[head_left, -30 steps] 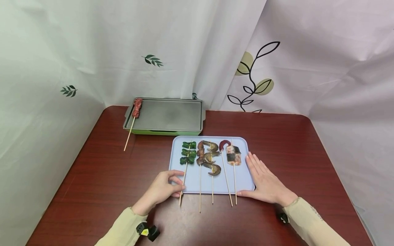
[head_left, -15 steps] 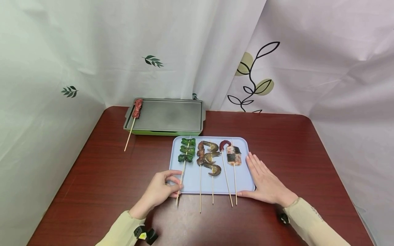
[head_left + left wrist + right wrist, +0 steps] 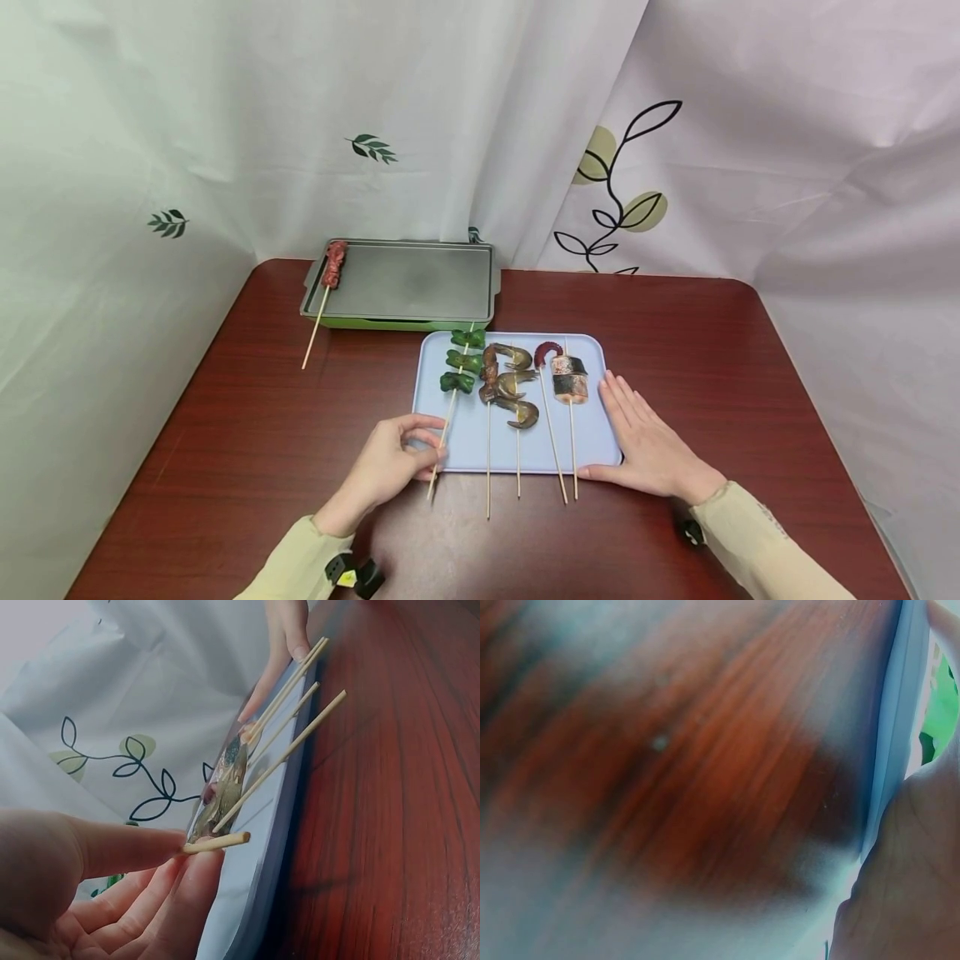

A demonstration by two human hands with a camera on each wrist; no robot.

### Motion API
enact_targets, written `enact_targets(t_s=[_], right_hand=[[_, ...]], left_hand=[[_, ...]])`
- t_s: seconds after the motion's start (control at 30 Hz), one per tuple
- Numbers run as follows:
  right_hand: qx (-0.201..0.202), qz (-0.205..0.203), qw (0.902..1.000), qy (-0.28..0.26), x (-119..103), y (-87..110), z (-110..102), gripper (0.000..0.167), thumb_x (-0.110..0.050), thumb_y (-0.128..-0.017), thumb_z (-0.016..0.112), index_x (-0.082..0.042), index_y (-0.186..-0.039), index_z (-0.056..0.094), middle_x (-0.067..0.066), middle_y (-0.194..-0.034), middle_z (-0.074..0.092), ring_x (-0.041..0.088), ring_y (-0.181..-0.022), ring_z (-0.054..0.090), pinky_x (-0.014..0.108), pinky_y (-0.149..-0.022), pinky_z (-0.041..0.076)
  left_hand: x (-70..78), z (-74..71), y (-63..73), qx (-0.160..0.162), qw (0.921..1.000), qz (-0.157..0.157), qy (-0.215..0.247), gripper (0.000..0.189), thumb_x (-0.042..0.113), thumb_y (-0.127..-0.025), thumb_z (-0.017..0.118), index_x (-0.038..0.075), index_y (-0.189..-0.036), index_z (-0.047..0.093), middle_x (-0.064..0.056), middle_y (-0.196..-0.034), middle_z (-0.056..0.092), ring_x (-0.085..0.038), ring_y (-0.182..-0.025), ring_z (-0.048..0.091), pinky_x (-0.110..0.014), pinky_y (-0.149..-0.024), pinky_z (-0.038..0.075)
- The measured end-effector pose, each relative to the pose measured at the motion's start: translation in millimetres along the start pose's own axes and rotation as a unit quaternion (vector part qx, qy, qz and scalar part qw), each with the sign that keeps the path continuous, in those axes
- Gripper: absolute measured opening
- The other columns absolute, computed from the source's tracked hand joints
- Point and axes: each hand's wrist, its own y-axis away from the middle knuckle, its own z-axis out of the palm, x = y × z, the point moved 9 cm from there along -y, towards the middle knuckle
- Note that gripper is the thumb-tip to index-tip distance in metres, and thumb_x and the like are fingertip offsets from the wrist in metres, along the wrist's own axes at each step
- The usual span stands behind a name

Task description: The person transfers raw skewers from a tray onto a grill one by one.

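My left hand [image 3: 396, 457] pinches the stick of a green pepper skewer [image 3: 461, 361] between thumb and fingers, at the left front corner of the light blue tray [image 3: 465, 450]. The pepper pieces overlap the tray's left part, and the tip reaches past its far rim in the head view. In the left wrist view the pinched stick [image 3: 219, 843] points its blunt end toward the camera. Flat with straight fingers, my right hand [image 3: 651, 446] rests against the tray's right front corner. The tray also bears a shrimp skewer [image 3: 517, 385], a brown meat skewer [image 3: 488, 375], a dark red tentacle skewer [image 3: 546, 353] and a fish skewer [image 3: 569, 381].
Behind the tray, to the left, stands a green grill with a flat grey plate [image 3: 412, 279]. A red meat skewer [image 3: 333, 265] lies on its left side, its stick jutting over the front. Pale curtains [image 3: 420, 125] enclose the dark red wooden table [image 3: 255, 433].
The pepper skewer first shifts slightly left, then its pepper end swings right and toward the far rim while my left hand keeps its pinch. My right hand stays where it was.
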Motion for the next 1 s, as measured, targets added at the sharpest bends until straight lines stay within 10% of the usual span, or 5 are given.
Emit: enact_targets(t_s=[0.43, 1.0], right_hand=[[0.002, -0.002, 1.0, -0.001, 0, -0.1, 0, 0.128, -0.082, -0.079, 0.062, 0.007, -0.159, 0.016, 0.023, -0.167, 0.008, 0.039, -0.152, 0.011, 0.048, -0.122, 0.016], [0.028, -0.014, 0.9995, 0.002, -3, 0.7, -4, 0.126, -0.08, -0.079, 0.065, 0.008, -0.158, 0.02, 0.024, -0.166, 0.011, 0.041, -0.151, 0.016, 0.052, -0.12, 0.021]], left_hand=[[16.6, -12.3, -1.6, 0.014, 0.9994, 0.025, -0.019, 0.033, -0.011, -0.085, 0.074, -0.01, -0.117, 0.067, -0.013, -0.087, 0.072, -0.027, -0.066, 0.071, -0.036, -0.059, 0.062], [44.5, -88.3, -36.0, 0.105, 0.9923, 0.045, -0.046, 0.035, -0.005, -0.088, 0.075, -0.011, -0.121, 0.066, -0.017, -0.089, 0.073, -0.022, -0.071, 0.072, -0.033, -0.064, 0.062]])
